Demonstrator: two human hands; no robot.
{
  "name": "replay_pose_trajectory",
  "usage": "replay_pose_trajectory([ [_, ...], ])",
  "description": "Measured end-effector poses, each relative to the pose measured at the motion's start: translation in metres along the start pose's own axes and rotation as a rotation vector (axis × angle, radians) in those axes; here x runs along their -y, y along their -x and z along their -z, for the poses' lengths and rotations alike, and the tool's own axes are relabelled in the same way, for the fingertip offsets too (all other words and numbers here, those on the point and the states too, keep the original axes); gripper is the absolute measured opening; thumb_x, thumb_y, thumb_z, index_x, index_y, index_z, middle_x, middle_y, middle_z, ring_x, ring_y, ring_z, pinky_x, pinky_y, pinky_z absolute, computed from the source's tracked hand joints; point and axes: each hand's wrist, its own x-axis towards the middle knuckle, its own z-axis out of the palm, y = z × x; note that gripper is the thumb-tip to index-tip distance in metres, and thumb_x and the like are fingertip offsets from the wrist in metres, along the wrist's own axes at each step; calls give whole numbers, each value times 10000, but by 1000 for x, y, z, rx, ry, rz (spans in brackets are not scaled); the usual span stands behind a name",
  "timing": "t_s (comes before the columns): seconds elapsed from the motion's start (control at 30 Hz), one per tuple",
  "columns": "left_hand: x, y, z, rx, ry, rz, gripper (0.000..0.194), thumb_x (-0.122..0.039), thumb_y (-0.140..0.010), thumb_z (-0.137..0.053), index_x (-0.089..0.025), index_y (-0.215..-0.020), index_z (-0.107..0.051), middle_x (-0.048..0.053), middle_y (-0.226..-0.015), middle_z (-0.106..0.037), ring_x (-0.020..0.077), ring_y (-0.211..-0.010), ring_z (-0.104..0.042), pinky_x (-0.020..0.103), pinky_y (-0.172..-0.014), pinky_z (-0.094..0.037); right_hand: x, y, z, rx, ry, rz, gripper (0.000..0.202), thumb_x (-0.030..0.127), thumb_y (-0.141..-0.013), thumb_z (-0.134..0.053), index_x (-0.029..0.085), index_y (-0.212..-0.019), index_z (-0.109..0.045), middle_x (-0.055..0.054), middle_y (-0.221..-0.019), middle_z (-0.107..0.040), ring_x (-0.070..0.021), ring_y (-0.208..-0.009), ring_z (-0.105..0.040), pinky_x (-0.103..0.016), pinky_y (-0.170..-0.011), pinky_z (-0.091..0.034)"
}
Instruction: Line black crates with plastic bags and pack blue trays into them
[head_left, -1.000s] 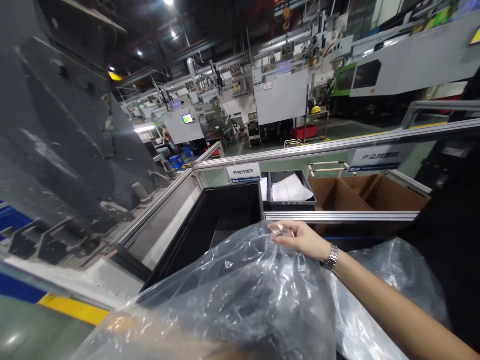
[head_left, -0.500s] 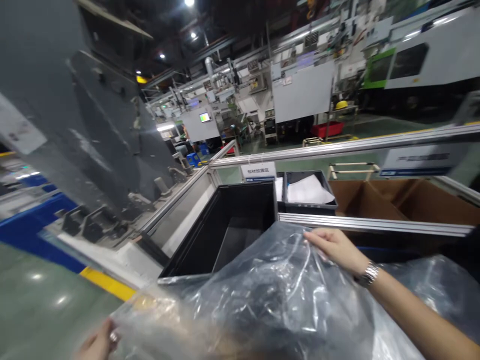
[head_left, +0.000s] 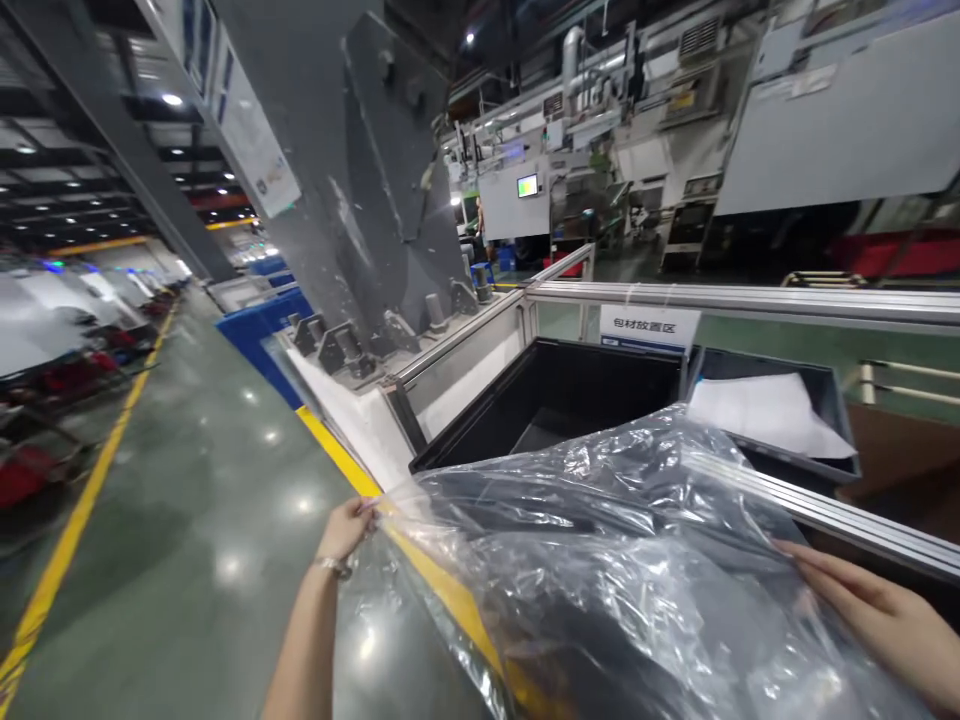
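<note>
A large, crinkled clear plastic bag (head_left: 585, 560) spreads across the lower middle of the view, over the near side of a black crate (head_left: 480, 410). On the left, my left hand (head_left: 346, 528) pinches a corner of the bag above the floor and pulls it taut. At the right, my right hand (head_left: 874, 610) has its fingers together against the bag's right part; its thumb is mostly hidden. The bag's lower edge runs out of view.
An aluminium rail frame (head_left: 757, 297) with a printed sign (head_left: 649, 326) surrounds the crate. Right of it, a grey bin (head_left: 840, 412) holds white sheets (head_left: 765, 410). A thick grey column (head_left: 390, 170) stands at the left, by a yellow-edged base (head_left: 341, 450).
My view has turned left. My left hand has moved up and outward with the bag's corner. My right hand has dropped and moved right, and the bag lies more spread out.
</note>
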Motion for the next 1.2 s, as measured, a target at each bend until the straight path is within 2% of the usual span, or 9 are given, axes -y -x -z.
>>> replay_pose_trajectory([
  [0.13,0,5,4,-5,101,-63,324,-284,-484,-531,-179,-781,-606,82,-842,-695,218,-827,-642,334,-777,-503,0,-3,-7,29,-125,-78,514,574,-375,-509,218,-649,-759,-70,-866,-715,-335,-905,-644,-331,-725,-518],
  [0.2,-10,10,8,-44,205,-187,487,-289,-498,-592,-184,-974,-598,116,-1157,-638,252,-1108,-572,361,-951,-452,0,-4,-9,-8,-150,-45,482,550,-387,-512,219,-636,-758,-60,-786,-716,-308,-819,-654,-312,-673,-507],
  [0.33,-62,30,1,-79,302,-486,648,-456,-637,-619,-205,-1223,-506,110,-1388,-474,259,-1272,-444,382,-1063,-370,0,-6,-10,-52,-149,41,432,523,-460,-520,213,-645,-757,-63,-711,-705,-279,-726,-646,-308,-615,-487],
  [0.47,-127,43,-48,230,-18,-663,682,-539,-669,-605,-176,-1242,-525,133,-1345,-517,272,-1243,-472,398,-1082,-334,-4,-10,-16,-67,-147,62,439,513,-534,-518,202,-731,-758,-73,-751,-708,-289,-764,-641,-320,-600,-490],
  [0.57,-152,34,-92,431,-293,-628,776,-529,-562,-696,-132,-1214,-552,183,-1288,-554,319,-1195,-504,405,-1021,-373,-12,-14,-19,-71,-165,55,463,503,-567,-526,190,-822,-754,-77,-745,-701,-282,-757,-635,-305,-544,-484],
  [0.7,-153,12,-122,807,-330,-407,392,-487,-531,-673,-143,-719,-657,50,-640,-646,179,-615,-580,289,-600,-434,-24,-14,-16,-101,-219,13,490,508,-596,-528,175,-885,-740,-76,-715,-692,-236,-605,-595,-305,-508,-474],
  [0.9,-153,12,-125,705,-37,-432,274,-370,-416,-708,-152,-475,-553,-18,-494,-544,91,-518,-445,238,-532,-321,-36,-10,-10,-154,-294,-22,440,521,-556,-581,192,-803,-736,-94,-798,-707,-248,-664,-618,-295,-472,-464],
  [1.03,-162,27,-123,652,-25,-438,335,-386,-396,-743,-160,-437,-500,-44,-447,-487,75,-487,-395,236,-504,-279,-19,-6,-5,-207,-300,-70,390,511,-439,-592,211,-653,-719,-90,-934,-710,-332,-973,-619,-356,-727,-535],
  [1.2,-170,35,-116,814,-21,-484,323,-451,-526,-703,-143,-511,-610,-48,-451,-472,61,-469,-357,235,-487,-247,-3,0,4,-214,-293,-119,347,511,-414,-579,233,-584,-697,-98,-902,-712,-361,-994,-615,-383,-775,-530],
])
